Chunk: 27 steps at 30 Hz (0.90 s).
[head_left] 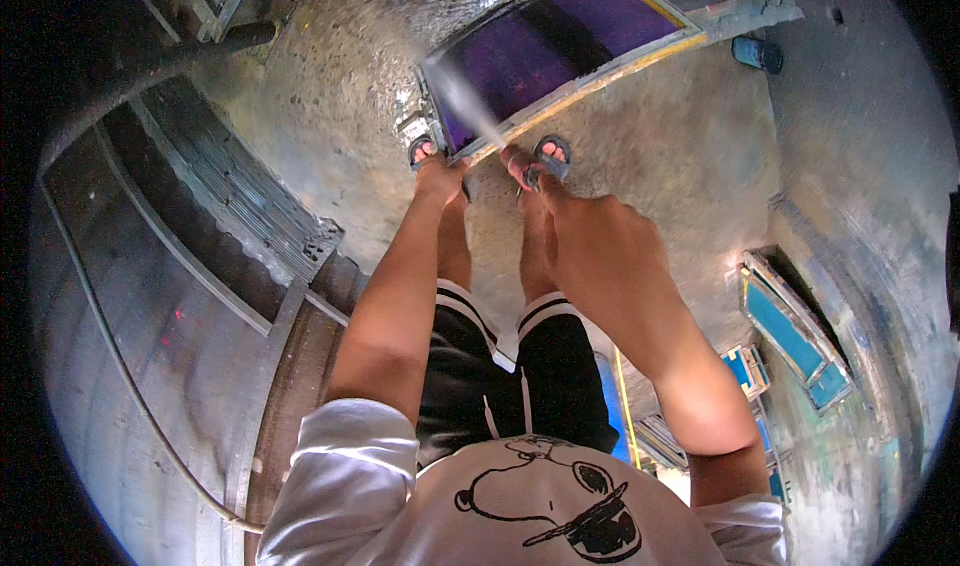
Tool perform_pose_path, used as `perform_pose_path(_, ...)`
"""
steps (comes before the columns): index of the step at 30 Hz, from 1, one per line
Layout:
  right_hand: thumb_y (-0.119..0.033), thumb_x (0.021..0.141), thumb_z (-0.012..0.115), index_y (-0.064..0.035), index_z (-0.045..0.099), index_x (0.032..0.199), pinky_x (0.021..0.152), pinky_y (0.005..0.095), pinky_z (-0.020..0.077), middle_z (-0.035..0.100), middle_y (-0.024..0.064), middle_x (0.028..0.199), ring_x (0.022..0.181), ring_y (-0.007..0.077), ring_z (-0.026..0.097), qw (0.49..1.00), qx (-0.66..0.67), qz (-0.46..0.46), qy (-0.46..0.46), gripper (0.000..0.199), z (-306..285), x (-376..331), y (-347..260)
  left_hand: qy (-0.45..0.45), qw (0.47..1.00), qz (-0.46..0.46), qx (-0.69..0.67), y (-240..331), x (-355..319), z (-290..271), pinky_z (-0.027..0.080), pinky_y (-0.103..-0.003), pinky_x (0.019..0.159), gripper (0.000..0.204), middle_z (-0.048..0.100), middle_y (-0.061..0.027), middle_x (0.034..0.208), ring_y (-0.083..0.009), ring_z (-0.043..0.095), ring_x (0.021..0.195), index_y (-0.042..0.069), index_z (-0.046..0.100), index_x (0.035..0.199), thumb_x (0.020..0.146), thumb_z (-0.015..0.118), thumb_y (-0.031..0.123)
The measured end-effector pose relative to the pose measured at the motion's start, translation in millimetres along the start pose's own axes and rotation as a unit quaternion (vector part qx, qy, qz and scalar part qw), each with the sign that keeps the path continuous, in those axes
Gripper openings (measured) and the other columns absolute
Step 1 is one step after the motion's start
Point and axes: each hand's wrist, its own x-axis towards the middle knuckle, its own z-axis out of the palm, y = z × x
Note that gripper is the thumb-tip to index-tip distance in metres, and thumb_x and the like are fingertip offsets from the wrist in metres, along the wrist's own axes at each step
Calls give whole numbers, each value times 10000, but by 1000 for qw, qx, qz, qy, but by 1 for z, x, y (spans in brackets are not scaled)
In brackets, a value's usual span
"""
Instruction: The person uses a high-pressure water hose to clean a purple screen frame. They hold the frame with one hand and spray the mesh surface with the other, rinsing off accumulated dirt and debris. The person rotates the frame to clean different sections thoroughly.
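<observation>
A rectangular framed screen with a purple panel (600,26) and a yellowish edge stands in front of my feet; a darker band crosses the panel. My left hand (440,175) is closed at its near left corner, fingers partly hidden. In my right hand (598,231) is a spray nozzle (518,164), gripped with the fingers wrapped round it. From its tip a whitish blurred jet of spray (462,96) shoots toward the screen's left side.
The concrete floor (330,116) looks wet beside the screen. Ridged metal sheeting (240,181) and a thin hose (120,356) lie at left. At right, a blue-panelled frame (785,326) leans by the wall, and a small dark blue object (757,55) sits farther off.
</observation>
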Motion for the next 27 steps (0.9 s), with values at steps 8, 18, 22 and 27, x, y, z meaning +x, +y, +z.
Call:
perform_pose_path(8,-177,963,532,-100,606,1328,709,548,554,675,270,770,756,466,683,1000,-19,6,-12,381,-1,-9,-15,48,998,19,28,-24,12,19,470,-475,1033,710,623,-254,1295,-416,578,1241,9,606,1285,872,649,586)
perform_pose_path(18,-139,936,573,-84,604,1339,713,521,547,666,273,780,751,440,682,998,-29,34,-33,407,-9,-20,-31,11,998,-59,7,21,-21,-8,490,-481,1002,683,623,-182,1329,-358,593,1248,58,562,1304,900,617,607)
perform_pose_path(22,-128,933,576,-75,615,1326,719,513,549,673,267,797,755,434,685,999,-24,16,-24,398,-5,-19,-30,20,998,-51,15,25,-26,-11,484,-474,1010,659,624,-190,1325,-353,591,1252,48,561,1290,919,602,591)
perform_pose_path(27,-123,929,581,-73,627,1311,720,514,549,677,268,810,755,431,686,1000,-24,3,9,388,2,-18,-26,58,997,-29,49,26,-27,-9,481,-452,1016,645,638,-211,1293,-359,602,1234,20,587,1254,928,597,576)
